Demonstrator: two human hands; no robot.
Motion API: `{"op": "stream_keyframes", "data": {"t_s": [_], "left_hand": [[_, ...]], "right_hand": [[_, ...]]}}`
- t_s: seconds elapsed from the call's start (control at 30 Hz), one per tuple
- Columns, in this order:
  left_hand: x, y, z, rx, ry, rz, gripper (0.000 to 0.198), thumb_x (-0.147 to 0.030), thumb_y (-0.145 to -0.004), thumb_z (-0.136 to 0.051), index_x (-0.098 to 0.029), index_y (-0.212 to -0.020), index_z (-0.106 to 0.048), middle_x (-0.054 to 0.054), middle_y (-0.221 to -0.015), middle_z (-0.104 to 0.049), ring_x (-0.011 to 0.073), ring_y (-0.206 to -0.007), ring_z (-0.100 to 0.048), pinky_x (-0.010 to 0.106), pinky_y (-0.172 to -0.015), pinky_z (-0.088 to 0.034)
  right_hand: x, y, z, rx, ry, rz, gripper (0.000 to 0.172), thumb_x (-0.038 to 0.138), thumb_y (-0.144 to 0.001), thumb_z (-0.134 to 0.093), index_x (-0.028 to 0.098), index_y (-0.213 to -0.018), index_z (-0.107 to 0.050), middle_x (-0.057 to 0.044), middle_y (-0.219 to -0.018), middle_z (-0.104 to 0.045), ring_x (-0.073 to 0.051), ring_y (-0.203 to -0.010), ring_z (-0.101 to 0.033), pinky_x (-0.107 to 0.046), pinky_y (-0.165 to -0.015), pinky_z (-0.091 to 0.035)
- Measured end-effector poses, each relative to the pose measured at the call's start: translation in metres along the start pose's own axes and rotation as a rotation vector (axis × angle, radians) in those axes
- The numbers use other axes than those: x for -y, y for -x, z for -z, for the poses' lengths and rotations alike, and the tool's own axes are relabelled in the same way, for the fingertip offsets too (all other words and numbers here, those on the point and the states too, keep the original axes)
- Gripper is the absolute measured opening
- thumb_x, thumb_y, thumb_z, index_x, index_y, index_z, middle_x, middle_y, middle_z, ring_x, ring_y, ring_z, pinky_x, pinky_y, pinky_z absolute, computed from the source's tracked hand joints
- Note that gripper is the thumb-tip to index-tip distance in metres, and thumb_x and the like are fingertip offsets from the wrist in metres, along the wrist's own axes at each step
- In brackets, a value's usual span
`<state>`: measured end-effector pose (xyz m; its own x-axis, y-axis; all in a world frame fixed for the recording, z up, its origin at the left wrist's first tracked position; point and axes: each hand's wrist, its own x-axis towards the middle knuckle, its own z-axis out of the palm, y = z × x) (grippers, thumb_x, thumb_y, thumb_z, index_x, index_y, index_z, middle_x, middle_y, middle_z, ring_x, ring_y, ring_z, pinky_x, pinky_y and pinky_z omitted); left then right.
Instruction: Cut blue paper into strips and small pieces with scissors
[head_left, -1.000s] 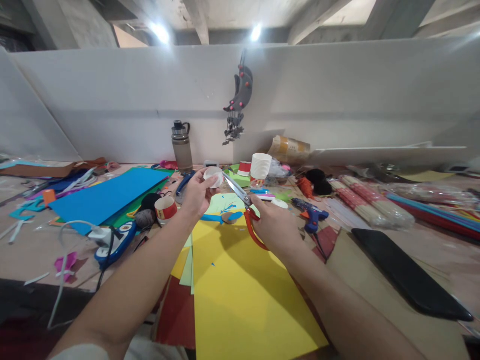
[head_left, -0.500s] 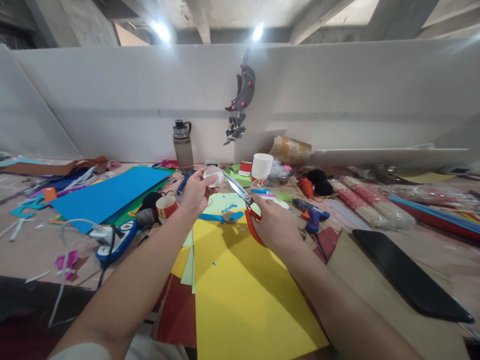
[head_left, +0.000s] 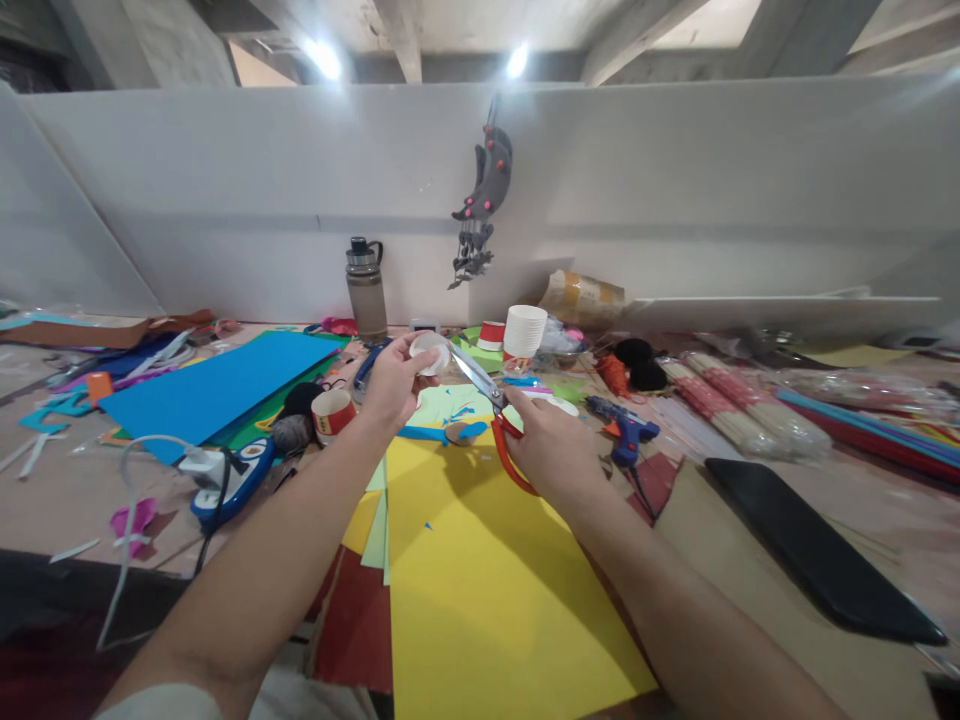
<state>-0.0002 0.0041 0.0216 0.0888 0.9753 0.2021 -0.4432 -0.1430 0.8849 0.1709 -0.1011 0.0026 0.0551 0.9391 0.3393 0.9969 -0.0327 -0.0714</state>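
Between the thumb and fingers of my left hand point(head_left: 397, 385) is a small white piece of a paper cup point(head_left: 430, 354), round like a cup's bottom. My right hand point(head_left: 551, 440) grips the scissors point(head_left: 480, 380) by their red handles. Their blades point up and left, with the tips at the right edge of the cup piece; whether they touch it I cannot tell. Below both hands lies a yellow sheet point(head_left: 510, 590), with a blue paper strip point(head_left: 424, 434) and small blue scraps near its far end.
Left are a red paper cup point(head_left: 332, 413), a power strip point(head_left: 240, 485) and blue sheets point(head_left: 225, 390). Behind stand a bottle point(head_left: 365, 290) and stacked white cups point(head_left: 525, 332). A glue gun point(head_left: 626, 430) and a black phone-like slab point(head_left: 817, 550) lie right.
The scissors and both hands have barely moved. The white cup piece is turned slightly in my left fingers.
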Motion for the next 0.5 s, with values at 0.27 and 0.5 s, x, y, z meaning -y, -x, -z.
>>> {"op": "stream_keyframes", "data": {"t_s": [0.27,0.5], "left_hand": [[0.0002,-0.0004,0.0006,0.029,0.017,0.001,0.038,-0.011,-0.056,-0.077,-0.015,-0.091,-0.065,0.003,-0.080,-0.069,0.0114,-0.063,-0.063,0.014,-0.038,-0.038],[-0.0015,-0.0008,0.0007,0.042,0.033,0.046,0.028,-0.009,-0.058,-0.075,-0.014,-0.084,-0.066,0.000,-0.067,-0.064,0.0055,-0.050,-0.052,0.014,-0.038,-0.037]], "right_hand": [[0.0003,0.0004,0.0018,0.005,0.011,0.007,0.038,0.038,-0.092,-0.042,0.027,-0.126,-0.056,-0.009,-0.098,-0.072,-0.026,-0.083,-0.068,-0.030,-0.059,-0.040],[0.0016,0.0011,0.0015,0.019,0.003,0.001,0.039,0.038,-0.092,-0.043,0.029,-0.127,-0.055,-0.008,-0.100,-0.073,-0.027,-0.081,-0.068,-0.032,-0.061,-0.041]]}}
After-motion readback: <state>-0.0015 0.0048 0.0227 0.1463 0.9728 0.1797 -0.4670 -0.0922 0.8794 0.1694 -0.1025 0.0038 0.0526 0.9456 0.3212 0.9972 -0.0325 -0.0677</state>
